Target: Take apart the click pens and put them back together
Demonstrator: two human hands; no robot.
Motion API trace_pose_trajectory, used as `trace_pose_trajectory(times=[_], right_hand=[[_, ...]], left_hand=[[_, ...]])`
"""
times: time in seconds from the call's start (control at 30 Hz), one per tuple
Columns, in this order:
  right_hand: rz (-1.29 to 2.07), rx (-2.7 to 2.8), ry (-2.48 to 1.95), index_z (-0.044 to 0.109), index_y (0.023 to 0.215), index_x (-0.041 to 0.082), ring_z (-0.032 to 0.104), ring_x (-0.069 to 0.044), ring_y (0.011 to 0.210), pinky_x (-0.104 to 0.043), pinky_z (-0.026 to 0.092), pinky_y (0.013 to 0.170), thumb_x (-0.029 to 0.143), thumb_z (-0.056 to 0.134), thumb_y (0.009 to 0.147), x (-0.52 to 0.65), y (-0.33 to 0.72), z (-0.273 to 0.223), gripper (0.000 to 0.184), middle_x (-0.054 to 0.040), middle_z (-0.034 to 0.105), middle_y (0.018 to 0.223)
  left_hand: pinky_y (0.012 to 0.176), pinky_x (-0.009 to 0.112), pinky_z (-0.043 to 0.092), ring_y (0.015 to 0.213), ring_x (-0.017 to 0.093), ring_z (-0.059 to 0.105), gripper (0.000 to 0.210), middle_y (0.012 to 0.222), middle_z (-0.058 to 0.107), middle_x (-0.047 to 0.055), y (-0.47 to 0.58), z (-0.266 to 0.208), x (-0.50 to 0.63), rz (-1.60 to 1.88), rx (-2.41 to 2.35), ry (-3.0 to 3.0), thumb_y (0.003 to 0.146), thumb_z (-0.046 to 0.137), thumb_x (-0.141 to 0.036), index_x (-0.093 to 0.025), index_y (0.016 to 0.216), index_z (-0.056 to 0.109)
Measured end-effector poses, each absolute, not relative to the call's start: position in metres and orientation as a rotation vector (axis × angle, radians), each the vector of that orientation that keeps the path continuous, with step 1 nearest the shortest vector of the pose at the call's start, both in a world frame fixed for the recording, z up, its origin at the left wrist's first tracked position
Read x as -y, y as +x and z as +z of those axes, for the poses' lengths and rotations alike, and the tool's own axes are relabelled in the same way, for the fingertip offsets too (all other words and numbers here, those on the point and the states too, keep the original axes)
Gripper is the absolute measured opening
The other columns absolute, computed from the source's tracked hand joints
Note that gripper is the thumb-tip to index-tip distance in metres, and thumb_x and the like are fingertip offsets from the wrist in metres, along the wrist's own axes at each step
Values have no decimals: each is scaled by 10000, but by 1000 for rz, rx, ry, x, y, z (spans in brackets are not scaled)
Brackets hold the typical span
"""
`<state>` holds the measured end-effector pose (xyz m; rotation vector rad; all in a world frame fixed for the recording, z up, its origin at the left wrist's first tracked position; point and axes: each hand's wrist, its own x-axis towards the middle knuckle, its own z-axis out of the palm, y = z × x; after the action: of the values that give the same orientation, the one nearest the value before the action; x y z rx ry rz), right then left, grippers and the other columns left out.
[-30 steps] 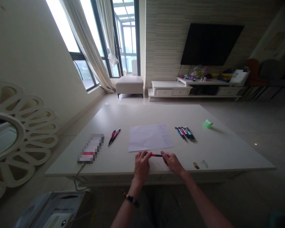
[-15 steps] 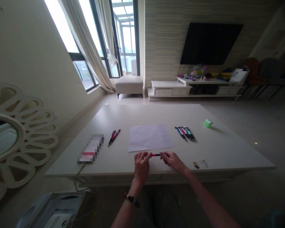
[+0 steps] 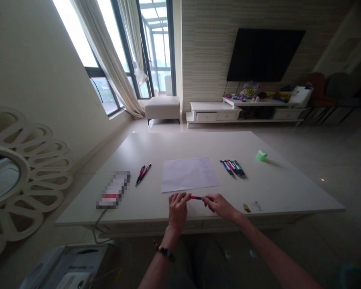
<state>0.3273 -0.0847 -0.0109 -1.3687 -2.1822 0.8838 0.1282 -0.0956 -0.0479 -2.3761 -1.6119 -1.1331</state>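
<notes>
A pink and black pen (image 3: 196, 197) lies level between my two hands, just in front of the sheet of paper (image 3: 186, 174). My left hand (image 3: 178, 204) grips its pink end between thumb and fingers. Around the black end, the fingers of my right hand (image 3: 217, 204) are closed. Both hands are low over the near edge of the white table (image 3: 156, 206). Left of the paper lie two pens (image 3: 143, 174), pink and purple with black. To its right several pens (image 3: 233, 168) in blue, white, pink and green lie side by side.
A phone-like slab (image 3: 114, 189), blurred out, lies on the table's left with a cable. A small green and white item (image 3: 261, 155) stands at the far right. A gold-and-black piece (image 3: 246, 208) and a clear scrap (image 3: 257, 206) lie near my right forearm.
The view has shifted slightly. Both hands still hold the pen in nearly the same place, and the right fingers sit a little differently at its black end.
</notes>
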Motion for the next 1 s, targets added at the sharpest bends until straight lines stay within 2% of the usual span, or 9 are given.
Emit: trace_pose_trajectory(times=[0.07,0.13,0.27,0.33,0.43,0.53,0.63,0.83,1.0], right_hand=[[560,2326,-1418,645,858,178,550,-172,733,-266,372,665,387,418,890,85,326,-4,310,-50,623,752],[248,2455,-1409,635,950,187,538,-220,901,-317,357,784,325,523,844,86,319,3,207,-90,638,907],[94,2664,-1368,611,955,162,569,-221,859,-344,344,814,140,503,819,89,304,4,175,-104,658,831],[180,2620,-1429,601,932,153,585,-206,823,-328,351,793,65,475,787,88,305,-2,212,-106,657,802],[565,2223,-1490,559,907,160,591,-188,764,-294,381,715,115,471,775,80,323,-10,165,-90,646,791],[999,1563,-1293,488,809,190,562,-166,657,-280,407,632,240,455,772,67,349,-9,71,-37,604,709],[1200,1093,-1049,401,699,220,449,-138,521,-278,390,547,365,398,778,55,371,7,165,21,460,568],[1356,1104,-966,168,575,238,292,-146,488,-310,348,497,675,177,763,44,392,34,476,42,239,505],[1396,1083,-927,124,568,234,219,-142,480,-302,316,472,685,112,764,38,386,32,492,48,187,493]], left_hand=[[824,343,389,856,162,565,268,889,643,27,128,-49,94,-1102,1567,-2408,840,492,-155,-274,1054,603],[814,339,404,833,160,573,269,867,651,24,128,-51,93,-1072,1520,-2456,845,503,-193,-270,1091,583],[827,344,429,899,178,581,355,957,657,44,128,-53,91,-1070,1495,-2493,856,493,-238,-237,1211,483],[888,377,413,1051,209,534,485,1142,595,87,129,-51,90,-1077,1581,-2423,854,492,-283,-209,1315,360],[987,416,347,1233,230,392,598,1337,440,109,132,-45,88,-972,1656,-2377,858,466,-334,-186,1385,225],[1043,455,275,1276,229,339,502,1353,429,77,136,-42,86,-787,1577,-2491,874,423,-314,-224,1354,305],[1035,495,271,1234,232,394,403,1291,498,73,138,-42,85,-759,1571,-2523,881,403,-284,-225,1280,414],[936,425,399,1047,202,523,290,1089,603,74,137,-41,89,-839,1571,-2525,872,416,-214,-215,1138,532],[983,431,376,1170,212,446,333,1236,530,75,136,-42,88,-835,1508,-2564,872,410,-195,-218,1191,504]])
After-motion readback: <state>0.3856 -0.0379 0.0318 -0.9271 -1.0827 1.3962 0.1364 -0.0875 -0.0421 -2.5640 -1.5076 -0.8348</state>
